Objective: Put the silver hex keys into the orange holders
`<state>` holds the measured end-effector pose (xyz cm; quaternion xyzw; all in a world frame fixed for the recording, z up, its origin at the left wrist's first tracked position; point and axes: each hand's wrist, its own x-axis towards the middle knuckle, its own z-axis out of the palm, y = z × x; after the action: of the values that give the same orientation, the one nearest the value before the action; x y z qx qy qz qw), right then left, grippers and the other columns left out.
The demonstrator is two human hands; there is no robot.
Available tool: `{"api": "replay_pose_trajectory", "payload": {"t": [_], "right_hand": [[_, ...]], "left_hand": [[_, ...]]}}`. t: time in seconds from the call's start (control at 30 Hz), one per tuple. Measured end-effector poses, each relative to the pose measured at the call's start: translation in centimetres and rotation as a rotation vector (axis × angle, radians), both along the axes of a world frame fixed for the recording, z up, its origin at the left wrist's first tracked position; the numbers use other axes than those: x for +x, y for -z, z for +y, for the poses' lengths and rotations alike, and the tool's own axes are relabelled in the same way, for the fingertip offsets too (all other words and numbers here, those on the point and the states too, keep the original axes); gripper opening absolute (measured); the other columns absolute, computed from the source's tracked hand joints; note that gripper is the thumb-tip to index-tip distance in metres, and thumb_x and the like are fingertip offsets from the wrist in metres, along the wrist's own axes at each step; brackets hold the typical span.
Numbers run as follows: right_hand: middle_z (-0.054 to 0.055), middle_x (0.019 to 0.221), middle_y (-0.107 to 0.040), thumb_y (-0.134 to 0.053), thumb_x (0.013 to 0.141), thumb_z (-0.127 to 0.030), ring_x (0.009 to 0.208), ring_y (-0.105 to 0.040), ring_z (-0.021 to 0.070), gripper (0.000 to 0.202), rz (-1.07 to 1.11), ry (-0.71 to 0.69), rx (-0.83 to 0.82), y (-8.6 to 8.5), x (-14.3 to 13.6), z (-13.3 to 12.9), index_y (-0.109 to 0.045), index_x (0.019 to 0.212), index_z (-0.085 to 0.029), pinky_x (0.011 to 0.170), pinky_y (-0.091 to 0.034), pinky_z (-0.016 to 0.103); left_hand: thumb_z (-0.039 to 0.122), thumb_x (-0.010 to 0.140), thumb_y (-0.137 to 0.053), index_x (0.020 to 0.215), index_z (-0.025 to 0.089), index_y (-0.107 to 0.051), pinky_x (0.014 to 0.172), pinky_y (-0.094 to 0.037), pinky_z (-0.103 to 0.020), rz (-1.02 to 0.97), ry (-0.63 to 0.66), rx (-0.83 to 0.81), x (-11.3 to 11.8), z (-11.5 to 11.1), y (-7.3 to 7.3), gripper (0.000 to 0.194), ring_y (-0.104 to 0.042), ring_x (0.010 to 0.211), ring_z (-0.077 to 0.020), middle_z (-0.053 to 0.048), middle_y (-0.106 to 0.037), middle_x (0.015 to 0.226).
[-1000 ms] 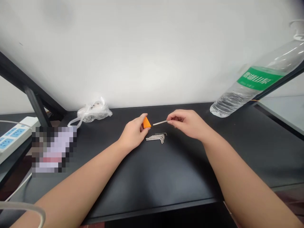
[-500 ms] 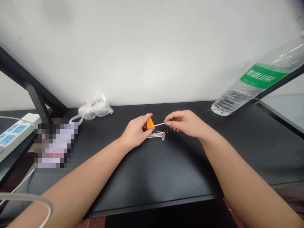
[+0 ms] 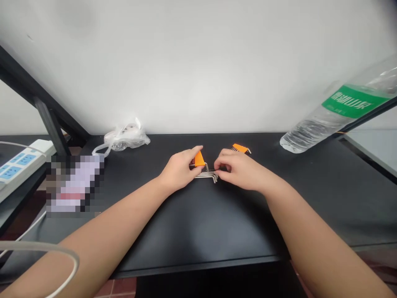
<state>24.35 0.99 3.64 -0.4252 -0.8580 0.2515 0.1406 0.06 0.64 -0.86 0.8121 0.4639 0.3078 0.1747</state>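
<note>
My left hand (image 3: 180, 169) grips an orange holder (image 3: 199, 159) between thumb and fingers; a short bent metal end sticks out of its right side. Just below it, several silver L-shaped hex keys (image 3: 207, 176) lie side by side on the black table (image 3: 192, 231). My right hand (image 3: 237, 169) is pinched at the bent ends of these keys; a thin key appears to be at its fingertips. Behind the right hand lies a second orange holder (image 3: 241, 147) with several keys in it, partly hidden by the hand.
A large clear bottle with a green label (image 3: 355, 101) stands at the back right. Left of my hands are a crumpled plastic bag (image 3: 127, 137), a pixelated pale object (image 3: 76, 182) and a white power strip (image 3: 23, 161). A white cable (image 3: 72, 258) loops over my left forearm.
My right hand has moved down to the loose keys. The key between my hands now sits with its bent end close to the orange holder. The second holder has come into view.
</note>
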Motion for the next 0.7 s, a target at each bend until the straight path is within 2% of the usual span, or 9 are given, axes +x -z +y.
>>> {"api": "replay_pose_trajectory", "payload": {"t": [0.1,0.27,0.5,0.6,0.7], "right_hand": [[0.004,0.095,-0.060,-0.063,0.092,-0.027,0.074,-0.058,0.0159,0.011,-0.136,-0.074,-0.018,-0.2,-0.1,-0.4,-0.072,0.090,-0.022,0.069,-0.046,0.032],[0.005,0.097,-0.061,-0.062,0.094,-0.024,0.075,-0.059,0.0162,0.012,-0.189,-0.102,-0.011,0.5,-1.1,-0.8,-0.073,0.095,-0.021,0.070,-0.046,0.031],[0.006,0.091,-0.062,-0.058,0.088,-0.014,0.070,-0.057,0.0161,0.010,-0.332,-0.118,0.096,0.0,-1.9,-2.1,-0.064,0.083,-0.019,0.064,-0.041,0.030],[0.005,0.086,-0.063,-0.057,0.086,-0.011,0.068,-0.056,0.0158,0.010,-0.291,-0.094,0.113,-0.7,-1.8,-2.3,-0.060,0.080,-0.019,0.062,-0.040,0.030],[0.002,0.082,-0.065,-0.059,0.084,-0.013,0.067,-0.057,0.0152,0.008,-0.130,-0.063,-0.012,-1.6,-0.7,-1.7,-0.060,0.084,-0.021,0.061,-0.042,0.028]], "left_hand": [[0.029,0.093,-0.066,0.151,0.020,-0.052,0.085,-0.056,-0.032,-0.011,0.004,0.003,0.0,0.2,0.3,0.060,-0.068,0.090,-0.0178,-0.004,-0.073,0.105],[0.025,0.093,-0.064,0.154,0.020,-0.048,0.090,-0.058,-0.034,-0.043,0.008,0.008,0.0,0.4,0.7,0.064,-0.069,0.099,-0.0194,-0.006,-0.072,0.114],[0.023,0.092,-0.064,0.154,0.020,-0.048,0.089,-0.058,-0.034,-0.025,-0.006,0.013,0.0,0.3,0.5,0.064,-0.069,0.096,-0.0194,-0.006,-0.072,0.112],[0.023,0.091,-0.064,0.154,0.020,-0.049,0.088,-0.058,-0.033,-0.028,-0.010,0.011,0.0,0.3,0.5,0.065,-0.069,0.094,-0.0188,-0.005,-0.073,0.109],[0.024,0.091,-0.065,0.154,0.021,-0.049,0.088,-0.058,-0.033,-0.033,-0.010,0.006,0.0,0.3,0.5,0.065,-0.069,0.093,-0.0184,-0.004,-0.073,0.109]]}}
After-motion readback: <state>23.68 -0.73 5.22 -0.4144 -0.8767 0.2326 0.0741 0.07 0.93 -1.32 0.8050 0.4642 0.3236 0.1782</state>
